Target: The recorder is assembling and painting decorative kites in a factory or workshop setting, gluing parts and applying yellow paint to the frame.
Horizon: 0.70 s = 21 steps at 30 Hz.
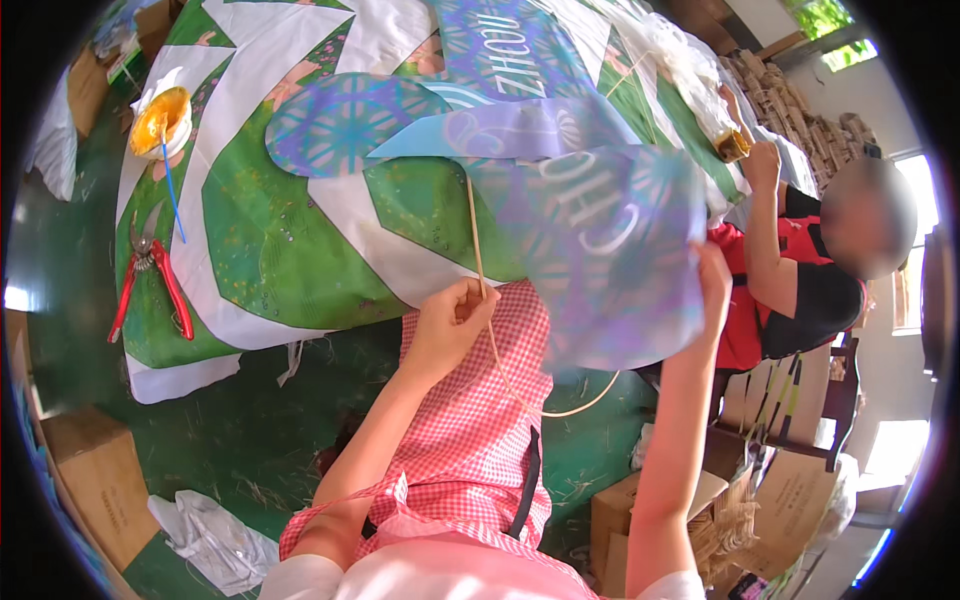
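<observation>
My left hand [452, 325] pinches a thin pale strip [476, 225], like split cane, near the table's front edge. The strip rises from my fingers to the sheets. Below them it bends in a loop to the right, passing under a blue-purple patterned sheet [620, 280] with white lettering. My right hand [713, 285] is closed on the right edge of that sheet, which is raised and partly blurred. More of the same patterned material [345, 120] lies folded on the table beyond, with a lilac-blue flap [500, 132] across it.
A green-and-white printed cloth [280, 240] covers the table. At left are red-handled pruning shears [150, 265] and a bowl [180, 130] of orange paste with a blue-handled brush [172, 195]. A co-worker [790, 270] works at the right. Cardboard boxes [100, 480] and a plastic bag [215, 540] lie below.
</observation>
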{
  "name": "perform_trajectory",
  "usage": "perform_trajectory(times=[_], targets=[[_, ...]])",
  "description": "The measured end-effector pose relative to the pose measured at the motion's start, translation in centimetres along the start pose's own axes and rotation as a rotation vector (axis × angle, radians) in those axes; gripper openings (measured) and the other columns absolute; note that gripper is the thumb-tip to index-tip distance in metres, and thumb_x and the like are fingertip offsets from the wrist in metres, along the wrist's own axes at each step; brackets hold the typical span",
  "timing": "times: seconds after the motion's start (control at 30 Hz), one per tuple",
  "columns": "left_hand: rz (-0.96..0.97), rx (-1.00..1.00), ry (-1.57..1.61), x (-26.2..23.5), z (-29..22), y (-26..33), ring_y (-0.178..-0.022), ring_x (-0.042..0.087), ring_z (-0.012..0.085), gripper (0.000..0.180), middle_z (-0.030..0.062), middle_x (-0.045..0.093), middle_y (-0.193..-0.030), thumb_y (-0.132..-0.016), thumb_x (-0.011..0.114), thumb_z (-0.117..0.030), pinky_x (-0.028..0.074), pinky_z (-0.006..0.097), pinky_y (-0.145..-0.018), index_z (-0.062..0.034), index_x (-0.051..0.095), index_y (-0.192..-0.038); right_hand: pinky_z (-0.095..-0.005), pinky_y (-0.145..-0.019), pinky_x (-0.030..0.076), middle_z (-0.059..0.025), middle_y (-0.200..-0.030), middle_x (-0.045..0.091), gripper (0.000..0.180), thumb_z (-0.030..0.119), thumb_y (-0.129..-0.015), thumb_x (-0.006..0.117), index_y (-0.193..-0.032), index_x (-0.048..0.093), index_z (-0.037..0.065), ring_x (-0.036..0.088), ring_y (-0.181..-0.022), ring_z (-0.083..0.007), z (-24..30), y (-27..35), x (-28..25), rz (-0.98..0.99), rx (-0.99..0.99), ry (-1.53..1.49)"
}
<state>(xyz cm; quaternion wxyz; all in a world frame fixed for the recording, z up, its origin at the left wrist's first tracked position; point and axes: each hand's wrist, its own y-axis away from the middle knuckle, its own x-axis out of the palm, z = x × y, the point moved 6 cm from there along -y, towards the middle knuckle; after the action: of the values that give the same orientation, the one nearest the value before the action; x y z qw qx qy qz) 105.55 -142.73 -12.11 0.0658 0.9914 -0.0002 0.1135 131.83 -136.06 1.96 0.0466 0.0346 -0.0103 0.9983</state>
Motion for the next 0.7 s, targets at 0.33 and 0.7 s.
perform_trajectory(times=[0.33,0.7], targets=[[0.183,-0.027,0.084,6.2,0.7,-1.3,-0.061,0.049,0.0018,0.011,-0.0020,0.055,-0.074,-0.093,0.059,-0.010,0.040,0.017,-0.053,0.0015,0.059,-0.094,-0.0686,-0.107,0.017,-0.0084,-0.086,0.052,0.033,0.030,-0.097,0.039,-0.102,0.049,-0.002,0.055,-0.093,-0.0245,0.6,-29.0,6.7,0.159,0.214,-0.899],[0.203,0.002,-0.035,7.7,1.5,-2.7,-0.069,0.053,0.0030,0.014,-0.0003,0.059,-0.081,-0.093,0.060,-0.010,0.044,0.020,-0.059,0.0024,0.058,-0.098,-0.0578,-0.107,0.030,-0.0276,-0.132,0.048,0.062,0.038,-0.098,0.044,-0.132,0.035,-0.014,0.050,-0.120,-0.0396,-9.8,-32.3,12.0,0.114,0.340,-0.441]])
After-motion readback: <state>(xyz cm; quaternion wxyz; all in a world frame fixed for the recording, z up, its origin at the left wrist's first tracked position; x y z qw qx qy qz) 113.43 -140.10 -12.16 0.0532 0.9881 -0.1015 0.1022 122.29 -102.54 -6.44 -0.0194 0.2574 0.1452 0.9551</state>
